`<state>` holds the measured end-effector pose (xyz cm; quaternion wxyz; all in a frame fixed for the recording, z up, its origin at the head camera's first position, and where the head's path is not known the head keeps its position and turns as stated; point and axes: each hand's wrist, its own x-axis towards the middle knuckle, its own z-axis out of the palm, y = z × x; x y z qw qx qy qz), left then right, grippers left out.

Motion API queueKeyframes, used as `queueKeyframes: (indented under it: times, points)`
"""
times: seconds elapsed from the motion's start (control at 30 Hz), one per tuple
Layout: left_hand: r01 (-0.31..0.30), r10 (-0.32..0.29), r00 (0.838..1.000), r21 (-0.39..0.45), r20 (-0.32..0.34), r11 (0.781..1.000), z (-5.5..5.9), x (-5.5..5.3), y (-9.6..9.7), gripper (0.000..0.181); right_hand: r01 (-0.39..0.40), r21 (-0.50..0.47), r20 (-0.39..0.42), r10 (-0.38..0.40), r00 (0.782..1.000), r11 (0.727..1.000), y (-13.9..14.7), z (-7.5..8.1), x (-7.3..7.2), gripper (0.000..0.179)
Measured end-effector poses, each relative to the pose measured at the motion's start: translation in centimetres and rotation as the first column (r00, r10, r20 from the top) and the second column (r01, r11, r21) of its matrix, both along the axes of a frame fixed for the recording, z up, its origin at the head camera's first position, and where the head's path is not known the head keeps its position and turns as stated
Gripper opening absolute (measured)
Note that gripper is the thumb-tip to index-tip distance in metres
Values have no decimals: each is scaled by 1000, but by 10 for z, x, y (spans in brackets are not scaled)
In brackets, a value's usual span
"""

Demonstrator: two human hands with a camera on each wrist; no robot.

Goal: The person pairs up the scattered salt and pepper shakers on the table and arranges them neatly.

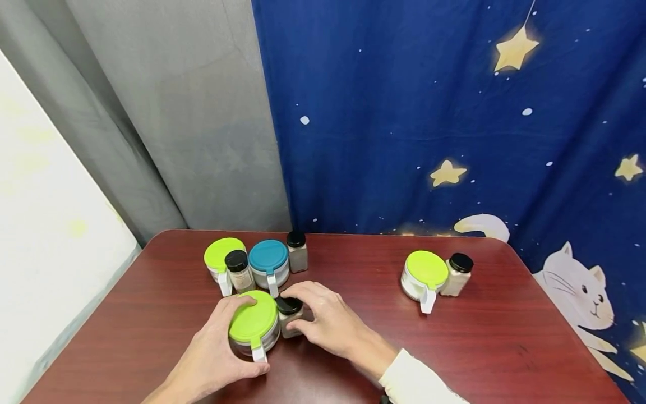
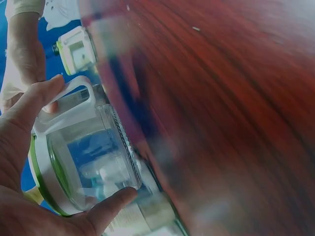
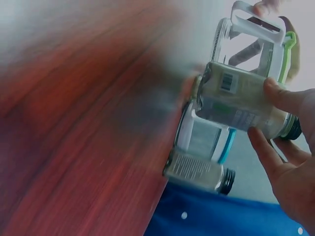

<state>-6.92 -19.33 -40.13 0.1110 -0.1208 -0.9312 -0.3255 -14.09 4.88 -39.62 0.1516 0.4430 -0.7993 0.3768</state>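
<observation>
At the front left of the table, a clear seasoning jar (image 1: 254, 317) with a lime-green lid and white handle stands between the thumb and fingers of my left hand (image 1: 214, 350). The left wrist view shows the thumb by the handle and a fingertip low on the jar's clear wall. Right beside it is a black-capped spice bottle (image 1: 290, 326), held around its sides by my right hand (image 1: 335, 325). In the right wrist view, the pale-filled bottle (image 3: 234, 96) has a barcode label, with thumb and fingertips on opposite sides near its cap.
Just behind stand another green-lidded jar (image 1: 225, 253), a black-capped bottle (image 1: 240, 273), a blue-lidded jar (image 1: 269, 257) and another bottle (image 1: 298, 257). On the right are a green-lidded jar (image 1: 426, 270) and bottle (image 1: 456, 276). Curtains (image 1: 353, 140) hang behind the reddish-brown table (image 1: 353, 258).
</observation>
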Motion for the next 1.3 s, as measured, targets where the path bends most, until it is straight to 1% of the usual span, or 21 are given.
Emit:
queueKeyframes:
  times: [0.13, 0.23, 0.37, 0.47, 0.53, 0.6, 0.7, 0.77, 0.87, 0.97, 1.0, 1.1, 1.17, 1.23, 1.3]
  points:
    - [41, -41, 999, 27, -8, 999, -2, -10, 17, 100, 59, -2, 30, -59, 998, 998, 18, -1, 3, 46]
    - [59, -60, 998, 48, 19, 997, -3, -17, 33, 100, 93, -4, 49, -92, 995, 996, 33, 0, 4, 48]
    - [97, -101, 994, 83, 51, 992, -3, -26, 54, 100, 133, -22, 79, -131, 988, 991, 54, -2, 4, 50]
    - [133, -139, 989, 97, 56, 986, -4, -32, 69, 99, 152, -47, 96, -147, 984, 987, 69, -3, 2, 52]
    - [156, -161, 986, 95, 48, 983, -6, -39, 78, 98, 167, -56, 96, -161, 982, 984, 78, -3, -1, 53]
    - [190, -194, 980, 90, 38, 978, -7, -48, 87, 98, 182, -67, 88, -176, 980, 981, 87, -3, -5, 54]
    - [249, -252, 967, 86, 31, 965, -8, -68, 98, 98, 222, -68, 92, -215, 972, 973, 100, -3, -13, 55]
    - [287, -291, 956, 79, 44, 955, -9, -82, 105, 98, 254, -61, 118, -245, 962, 965, 108, -5, -19, 54]
    - [323, -328, 941, 71, 82, 944, -12, -99, 114, 98, 295, -53, 195, -280, 940, 954, 118, -6, -28, 53]
    - [341, -349, 930, 77, 119, 937, -15, -113, 121, 98, 326, -49, 250, -305, 919, 944, 126, -8, -36, 53]
    - [346, -354, 927, 83, 126, 935, -15, -117, 123, 99, 330, -50, 256, -307, 917, 943, 128, -8, -39, 53]
    - [356, -366, 922, 98, 123, 929, -16, -131, 130, 98, 353, -47, 235, -333, 913, 934, 132, -9, -48, 52]
    - [357, -367, 922, 101, 120, 929, -17, -140, 135, 98, 378, -41, 219, -361, 907, 925, 133, -10, -55, 51]
    - [353, -363, 924, 101, 122, 930, -17, -149, 139, 98, 410, -37, 223, -392, 893, 912, 132, -11, -60, 52]
    - [346, -358, 924, 102, 138, 933, -16, -155, 142, 98, 446, -26, 238, -428, 872, 895, 130, -13, -64, 52]
